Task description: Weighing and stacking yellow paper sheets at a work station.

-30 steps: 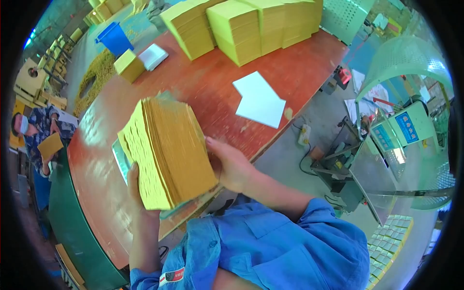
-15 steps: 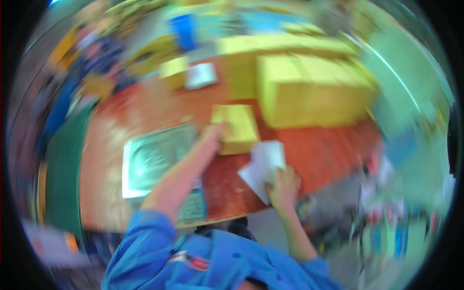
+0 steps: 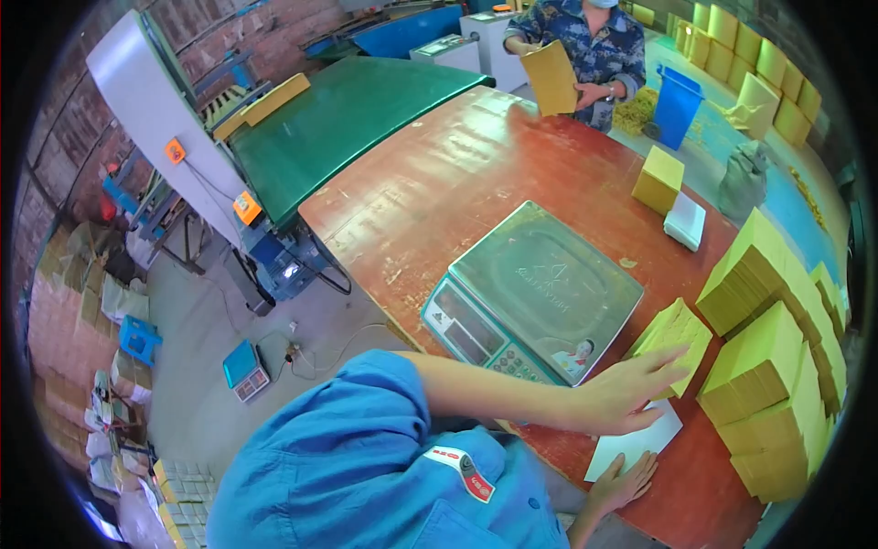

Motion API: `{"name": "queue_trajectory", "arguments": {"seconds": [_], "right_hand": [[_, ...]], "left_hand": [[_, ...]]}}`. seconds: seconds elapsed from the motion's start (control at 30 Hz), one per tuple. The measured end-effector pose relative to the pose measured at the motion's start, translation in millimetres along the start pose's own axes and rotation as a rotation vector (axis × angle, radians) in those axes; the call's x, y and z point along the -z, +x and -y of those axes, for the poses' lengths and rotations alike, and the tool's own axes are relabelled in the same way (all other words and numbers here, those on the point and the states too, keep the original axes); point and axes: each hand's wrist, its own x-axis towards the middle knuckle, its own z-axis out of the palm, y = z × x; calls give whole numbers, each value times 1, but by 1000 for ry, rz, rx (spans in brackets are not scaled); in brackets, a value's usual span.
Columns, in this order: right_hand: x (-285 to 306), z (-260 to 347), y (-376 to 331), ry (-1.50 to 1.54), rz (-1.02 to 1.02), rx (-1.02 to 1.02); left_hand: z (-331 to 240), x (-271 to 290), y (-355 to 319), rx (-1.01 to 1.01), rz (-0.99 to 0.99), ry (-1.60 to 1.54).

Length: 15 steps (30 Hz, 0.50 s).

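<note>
My left hand (image 3: 631,393) reaches across with its fingers stretched out and nothing gripped in it. It hovers over a white sheet of paper (image 3: 605,454), beside a small stack of yellow paper (image 3: 679,334). Lower down, my right hand (image 3: 626,482) lies with fingers extended on the sheet's near edge. Part of the sheet is hidden under my left hand and wrist. To the left of the stack sits a flat-topped electronic weighing scale (image 3: 562,274) with a keypad and display.
Tall yellow paper stacks (image 3: 754,375) line the red table's (image 3: 412,210) right side. Farther back stand a yellow block (image 3: 658,180) and a white pile (image 3: 685,222). Across the table a person (image 3: 594,46) holds yellow sheets. A green-topped surface (image 3: 366,110) adjoins the far left.
My view has swung left, bringing the person and the machine at left into sight. My left hand has left the yellow stack and now hovers over the white paper; my right hand remains at the paper.
</note>
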Motion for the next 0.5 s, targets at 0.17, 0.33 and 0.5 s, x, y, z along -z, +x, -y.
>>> {"name": "queue_trajectory", "arguments": {"seconds": [0.17, 0.33, 0.5], "right_hand": [[-1, -1, 3, 233, -180, 12], [-1, 4, -7, 584, -261, -300], [65, 140, -71, 649, -336, -51]], "left_hand": [[10, 55, -96, 101, 275, -133], [28, 140, -185, 241, 272, -64], [78, 293, -310, 424, -157, 430]]}}
